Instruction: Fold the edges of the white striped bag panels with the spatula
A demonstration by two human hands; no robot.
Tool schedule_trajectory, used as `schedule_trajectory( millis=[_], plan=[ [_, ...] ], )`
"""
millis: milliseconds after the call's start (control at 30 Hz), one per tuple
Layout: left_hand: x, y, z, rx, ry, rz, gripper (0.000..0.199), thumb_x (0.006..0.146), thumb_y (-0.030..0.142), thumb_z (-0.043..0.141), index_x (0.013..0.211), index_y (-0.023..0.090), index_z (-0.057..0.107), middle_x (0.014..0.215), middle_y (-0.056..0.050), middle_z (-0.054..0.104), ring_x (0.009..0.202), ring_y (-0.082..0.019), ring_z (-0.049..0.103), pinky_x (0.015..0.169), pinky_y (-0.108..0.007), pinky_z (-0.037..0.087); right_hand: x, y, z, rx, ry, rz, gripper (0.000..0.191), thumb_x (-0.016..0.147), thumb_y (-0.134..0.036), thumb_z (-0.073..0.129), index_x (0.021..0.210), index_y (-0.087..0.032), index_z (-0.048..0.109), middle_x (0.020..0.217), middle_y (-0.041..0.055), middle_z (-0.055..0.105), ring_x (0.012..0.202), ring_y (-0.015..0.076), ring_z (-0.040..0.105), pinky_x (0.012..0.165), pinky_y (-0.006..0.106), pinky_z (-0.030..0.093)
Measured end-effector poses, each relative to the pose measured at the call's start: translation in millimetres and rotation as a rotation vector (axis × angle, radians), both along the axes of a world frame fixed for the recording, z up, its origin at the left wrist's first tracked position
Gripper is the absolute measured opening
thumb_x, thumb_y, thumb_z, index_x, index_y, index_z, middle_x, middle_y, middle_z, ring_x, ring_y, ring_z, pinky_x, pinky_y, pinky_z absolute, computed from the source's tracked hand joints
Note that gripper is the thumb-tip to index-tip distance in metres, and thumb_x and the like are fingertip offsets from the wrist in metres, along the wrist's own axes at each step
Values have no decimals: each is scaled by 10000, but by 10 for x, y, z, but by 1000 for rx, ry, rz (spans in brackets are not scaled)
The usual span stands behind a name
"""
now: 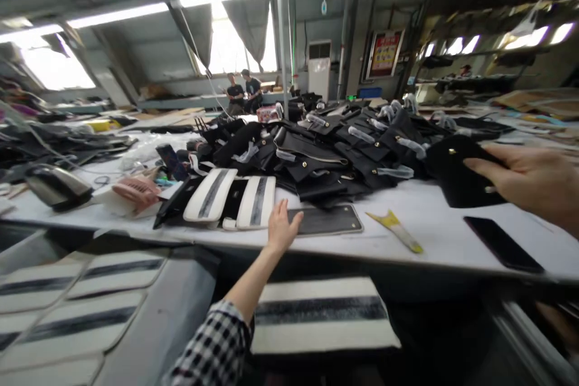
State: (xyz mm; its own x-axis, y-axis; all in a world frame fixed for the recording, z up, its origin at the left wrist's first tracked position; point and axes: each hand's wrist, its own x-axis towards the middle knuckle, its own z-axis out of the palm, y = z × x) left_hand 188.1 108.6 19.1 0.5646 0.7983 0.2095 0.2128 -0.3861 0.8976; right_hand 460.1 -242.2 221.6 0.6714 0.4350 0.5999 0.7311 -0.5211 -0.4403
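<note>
Fingers, left hand [281, 230]: extended and parted, gripping nothing, over the left end of one dark panel [330, 221]; contact I cannot tell.
Fingers, right hand [540, 180]: closed on one black piece [452, 178], thumb on its near face, held above the table [438, 241] at the right.
Metal studs: two visible on the black piece, two on the dark panel's right end.
White striped panels on table: two, side by side, left of the left hand.
Striped panel [323, 313] below the table edge: one.
Striped panels at far left: at least five, overlapping.
Black bags [316, 154]: one heap, too tangled to count.
Yellow tool [398, 231]: one.
Phone [502, 244]: one, near the table edge.
Kettle [56, 187]: one.
</note>
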Motion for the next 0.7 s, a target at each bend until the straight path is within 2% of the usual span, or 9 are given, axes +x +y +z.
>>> schedule_trajectory(
  millis=[67,133,233,267,333,400,500,567,700],
  plan=[
    [-99,-112,94,-54,-19,-100,656,832,364,666,1409,159,431,1520,-154,369,1415,-304,312,1176,-414,229,-623,172,-46,11,96,86,429,861,-620,593,918,-215,720,817,100,677,880,267,657,937,461,470],
    [-278,-238,162,-149,-27,-198,660,878,463,603,1432,169,399,1490,-151,418,1340,-288,435,1114,-406,348,-1145,282,-168,243,398,259,418,836,-553,677,1117,-243,692,1016,88,700,844,245,667,849,409,556],
    [-750,-494,263,-314,-55,-282,656,921,565,486,1442,183,372,1418,-148,503,1225,-260,552,985,-372,480,-1712,298,-471,530,800,362,419,760,-393,804,1131,-231,694,1045,57,712,807,233,691,760,366,613],
    [-947,-590,282,-438,-115,-287,651,908,563,515,1431,199,383,1390,-139,528,1156,-250,594,939,-365,507,-1852,276,-600,587,962,359,413,748,-369,817,1118,-228,701,1030,58,719,812,239,699,760,368,617],
    [-1349,-771,271,-569,-144,-195,631,837,509,657,1356,203,469,1309,-112,580,978,-197,645,822,-297,536,-2081,211,-882,635,1304,350,397,757,-340,812,1123,-235,703,1054,71,718,885,262,701,814,390,607],
    [-1701,-914,194,-628,-76,-86,614,805,490,701,1308,191,515,1223,-89,618,911,-163,639,744,-235,518,-2264,135,-1154,658,1557,339,363,777,-320,797,1122,-244,710,1088,82,712,953,278,690,862,403,589],
    [-2050,-1046,54,-659,61,-10,703,802,554,671,1354,162,479,981,-65,681,836,-186,650,713,-255,510,-2489,24,-1426,684,1761,311,340,784,-317,786,1114,-268,724,1103,92,708,981,292,683,869,398,582],
    [-2153,-1099,12,-622,135,-26,708,811,580,644,1365,167,493,937,-64,695,836,-212,656,740,-285,514,-2613,-27,-1467,664,1822,301,376,757,-335,802,1122,-285,725,1093,100,711,964,306,688,832,392,593],
    [-2127,-1194,89,-595,151,-98,578,836,553,633,1321,245,575,1272,-61,632,1135,-247,591,973,-297,452,-2776,-35,-1294,628,1912,223,481,622,-382,879,1077,-308,743,1078,103,715,938,351,689,694,361,612]
  ],
)
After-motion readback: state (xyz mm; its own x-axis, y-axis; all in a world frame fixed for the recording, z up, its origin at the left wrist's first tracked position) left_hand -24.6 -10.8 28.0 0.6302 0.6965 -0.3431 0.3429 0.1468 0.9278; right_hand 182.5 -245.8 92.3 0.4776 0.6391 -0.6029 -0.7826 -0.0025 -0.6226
